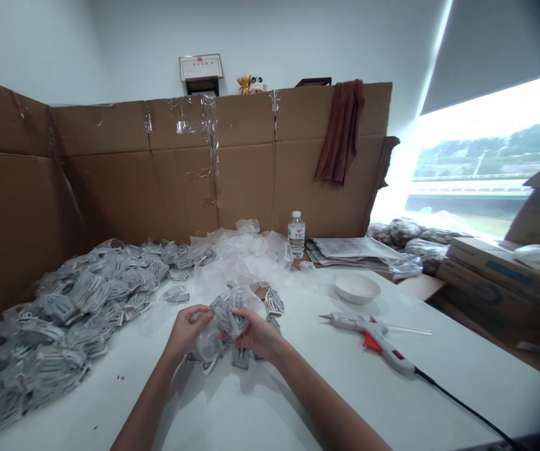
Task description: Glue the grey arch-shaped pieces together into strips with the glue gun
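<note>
My left hand (186,328) and my right hand (257,335) meet over the white table (298,401), both gripping a small clear plastic bag (224,318) with grey metal parts inside. Under my hands lie a few loose grey parts (240,358) and one more (274,302) just beyond. A large heap of the same bagged parts (72,307) stretches along the table's left side. Crumpled empty plastic wrappers (244,254) are piled behind my hands.
A white glue gun (373,338) with an orange trigger and black cord lies to the right, behind it a white bowl (356,287). A water bottle (296,234) and stacked papers (354,250) stand by the cardboard wall (180,175). Cardboard boxes (500,282) sit at right.
</note>
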{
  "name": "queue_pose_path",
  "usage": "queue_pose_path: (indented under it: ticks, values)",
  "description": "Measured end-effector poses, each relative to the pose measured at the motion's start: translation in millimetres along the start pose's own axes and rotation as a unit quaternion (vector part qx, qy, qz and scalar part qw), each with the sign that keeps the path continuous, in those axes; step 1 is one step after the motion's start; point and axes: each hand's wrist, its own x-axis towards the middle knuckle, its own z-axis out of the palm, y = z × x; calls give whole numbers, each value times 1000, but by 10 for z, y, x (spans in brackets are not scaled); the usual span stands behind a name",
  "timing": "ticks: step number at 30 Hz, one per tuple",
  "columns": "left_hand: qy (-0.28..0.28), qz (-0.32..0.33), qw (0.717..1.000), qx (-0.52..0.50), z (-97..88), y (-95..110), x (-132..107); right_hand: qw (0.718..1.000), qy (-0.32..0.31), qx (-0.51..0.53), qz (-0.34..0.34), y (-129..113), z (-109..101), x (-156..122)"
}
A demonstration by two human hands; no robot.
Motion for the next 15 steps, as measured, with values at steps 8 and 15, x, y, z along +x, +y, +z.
queue_pose_path:
  ticks: [8, 15]
  values:
    - [13, -16, 999, -28, 14, 33, -23, 1000, 5, -10, -1, 4, 7, 2]
    - [30, -21, 997, -67, 54, 32, -34, 1000, 13, -13, 2, 12, 53, 0]
